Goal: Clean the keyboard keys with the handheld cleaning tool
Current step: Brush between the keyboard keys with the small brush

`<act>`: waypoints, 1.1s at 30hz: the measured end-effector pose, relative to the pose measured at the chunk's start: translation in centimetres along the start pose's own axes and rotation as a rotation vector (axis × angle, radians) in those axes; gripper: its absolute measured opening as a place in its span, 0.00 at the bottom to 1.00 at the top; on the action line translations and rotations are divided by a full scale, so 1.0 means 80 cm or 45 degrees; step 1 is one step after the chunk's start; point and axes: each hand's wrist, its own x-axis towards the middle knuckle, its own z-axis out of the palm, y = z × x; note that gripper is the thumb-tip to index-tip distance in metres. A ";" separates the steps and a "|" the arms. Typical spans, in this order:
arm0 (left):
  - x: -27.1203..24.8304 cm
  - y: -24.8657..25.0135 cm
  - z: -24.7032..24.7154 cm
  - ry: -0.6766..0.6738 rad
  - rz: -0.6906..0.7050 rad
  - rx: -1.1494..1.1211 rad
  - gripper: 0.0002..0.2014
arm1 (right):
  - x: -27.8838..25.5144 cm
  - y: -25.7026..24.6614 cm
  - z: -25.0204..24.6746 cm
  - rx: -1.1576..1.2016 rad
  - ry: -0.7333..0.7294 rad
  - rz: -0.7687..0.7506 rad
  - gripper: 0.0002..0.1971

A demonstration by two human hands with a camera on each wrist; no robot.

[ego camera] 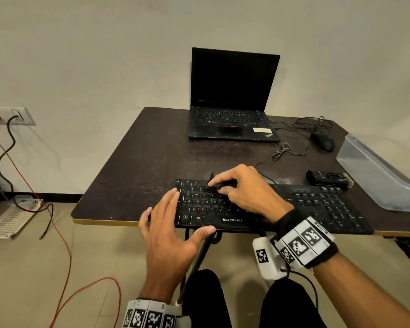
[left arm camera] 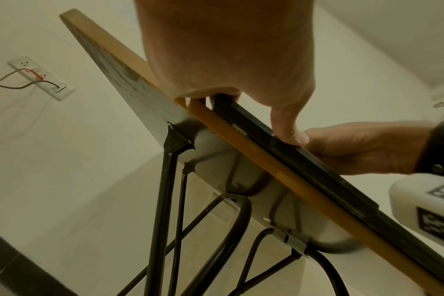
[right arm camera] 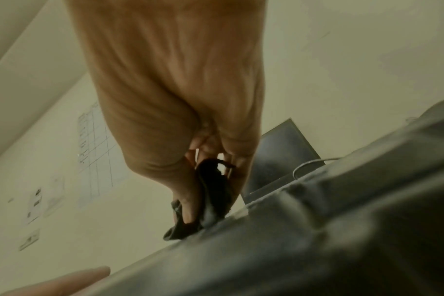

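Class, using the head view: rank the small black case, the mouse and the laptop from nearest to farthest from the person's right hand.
Measured from the right hand, which holds the cleaning tool on the keyboard:
1. Small black case, just to its right beside the keyboard.
2. Mouse, farther back on the right.
3. Laptop, at the table's far edge; close to the mouse, so this order is tentative.

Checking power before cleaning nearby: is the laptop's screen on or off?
Apparently off: the open laptop stands lid up, its screen uniformly black in the head view.

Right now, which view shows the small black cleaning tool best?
The right wrist view: the cleaning tool sits large in the right hand. The head view shows it small, mostly covered by fingers; the left wrist view misses it.
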 end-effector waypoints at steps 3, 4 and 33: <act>0.001 0.000 0.000 0.006 -0.006 -0.003 0.51 | -0.006 0.005 -0.009 -0.056 0.163 0.081 0.12; 0.001 0.000 0.000 0.007 -0.006 -0.002 0.51 | -0.009 0.004 -0.007 -0.077 0.187 0.083 0.12; 0.002 -0.003 0.005 0.046 0.068 0.044 0.48 | -0.123 0.034 0.043 0.064 0.447 -0.252 0.13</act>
